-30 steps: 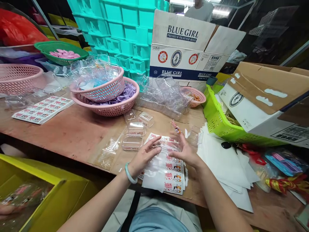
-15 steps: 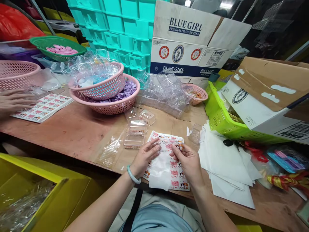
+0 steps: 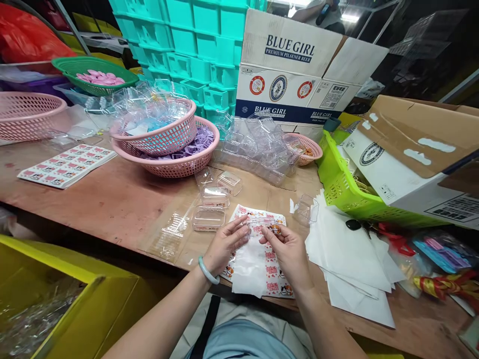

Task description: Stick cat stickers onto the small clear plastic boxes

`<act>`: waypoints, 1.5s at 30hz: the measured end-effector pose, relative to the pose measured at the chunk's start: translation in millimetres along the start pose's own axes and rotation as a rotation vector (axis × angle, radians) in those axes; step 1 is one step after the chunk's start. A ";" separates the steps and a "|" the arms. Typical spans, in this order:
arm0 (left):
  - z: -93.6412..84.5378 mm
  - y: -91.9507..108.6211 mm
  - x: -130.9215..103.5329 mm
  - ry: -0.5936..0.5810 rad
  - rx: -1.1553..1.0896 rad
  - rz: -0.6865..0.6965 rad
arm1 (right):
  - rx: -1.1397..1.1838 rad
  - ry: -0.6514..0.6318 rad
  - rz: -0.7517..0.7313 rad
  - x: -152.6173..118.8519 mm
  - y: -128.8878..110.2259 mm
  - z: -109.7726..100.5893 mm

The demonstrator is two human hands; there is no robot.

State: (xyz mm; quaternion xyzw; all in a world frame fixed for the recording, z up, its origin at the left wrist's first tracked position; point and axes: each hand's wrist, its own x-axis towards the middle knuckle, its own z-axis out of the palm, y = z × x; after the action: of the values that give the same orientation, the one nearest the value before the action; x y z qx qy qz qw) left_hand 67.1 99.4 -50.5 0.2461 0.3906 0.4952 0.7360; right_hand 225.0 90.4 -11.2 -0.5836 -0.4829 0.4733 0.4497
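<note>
Over a sheet of cat stickers point(image 3: 276, 273), my left hand point(image 3: 224, 244) has its fingers closed on one end of a clear plastic box point(image 3: 259, 221). My right hand point(image 3: 287, 247) pinches a small cat sticker point(image 3: 275, 229) against the box's other end. White backing shows where stickers have been peeled from the sheet. Left of my hands, clear boxes point(image 3: 208, 218) with printed stickers along their edges stand on the cardboard. The box between my fingers is see-through, so its outline is hard to make out.
Pink baskets point(image 3: 164, 167) and a heap of clear boxes point(image 3: 258, 142) stand behind. Right lie another clear box point(image 3: 307, 209), white paper sheets point(image 3: 348, 254) and a lime-green basket point(image 3: 337, 184). A sticker stack point(image 3: 67, 164) lies left, above a yellow bin point(image 3: 112, 294).
My right hand has shifted slightly left with the sticker along the box. Another person's hand has left the sticker stack at the left. Someone's arm now shows behind the beer carton.
</note>
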 end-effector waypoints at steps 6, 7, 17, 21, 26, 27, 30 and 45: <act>-2.8 -2.5 1.5 0.000 0.003 0.009 | -0.010 0.007 0.030 -0.8 -1.4 2.5; -3.3 -2.9 1.8 0.000 0.004 0.011 | -0.015 0.008 0.032 -0.9 -2.0 3.0; -3.3 -2.7 0.3 0.004 0.014 0.016 | -0.057 0.022 0.022 0.8 -3.5 4.0; 1.0 -2.3 -0.9 0.014 0.073 0.030 | -0.102 0.045 -0.031 -1.2 -6.5 8.3; 10.1 -7.5 1.3 0.067 0.193 0.167 | -0.340 0.109 -0.160 -4.3 3.1 9.5; 11.1 -8.7 1.9 0.074 0.199 0.179 | -0.414 0.144 -0.210 -3.0 6.7 6.4; 13.2 -10.4 2.3 0.107 0.195 0.199 | -0.530 0.362 -0.314 6.1 14.9 -9.1; -67.0 62.7 -17.2 0.444 0.476 0.786 | -0.271 0.027 -0.165 9.9 27.9 -16.6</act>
State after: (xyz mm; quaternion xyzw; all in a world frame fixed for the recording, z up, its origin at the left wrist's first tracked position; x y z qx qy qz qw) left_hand -25.0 106.2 -36.2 0.4239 0.5175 0.6723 0.3170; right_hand 246.1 95.4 -37.4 -0.6034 -0.5827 0.3574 0.4107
